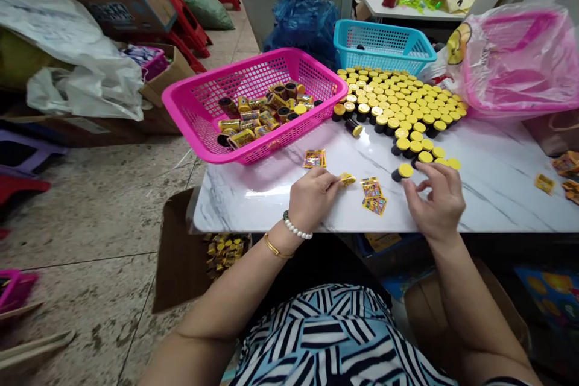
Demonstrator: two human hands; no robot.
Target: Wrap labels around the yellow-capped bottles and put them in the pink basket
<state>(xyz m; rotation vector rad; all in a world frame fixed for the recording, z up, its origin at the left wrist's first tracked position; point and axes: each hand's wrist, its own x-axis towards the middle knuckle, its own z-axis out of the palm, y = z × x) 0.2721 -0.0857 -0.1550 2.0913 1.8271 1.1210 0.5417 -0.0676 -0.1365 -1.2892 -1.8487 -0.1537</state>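
My left hand, fingers pinched, holds a small printed yellow label above the table's front part. Flat labels of the same kind lie nearby: one stack beyond that hand, and a few overlapping labels between my two hands. My right hand has thumb and index finger apart, close beside a small black tub with a yellow lid. Whether the fingertips touch this tub I cannot tell. Behind it stand many more yellow-lidded black tubs, packed close together. One tub lies tipped on its side.
A pink basket at the left holds labelled tubs. Behind the grouped tubs sits a blue basket; a plastic-lined pink basket is at the right. More labels lie near the right edge. Below the table, a carton stands by labelled tubs.
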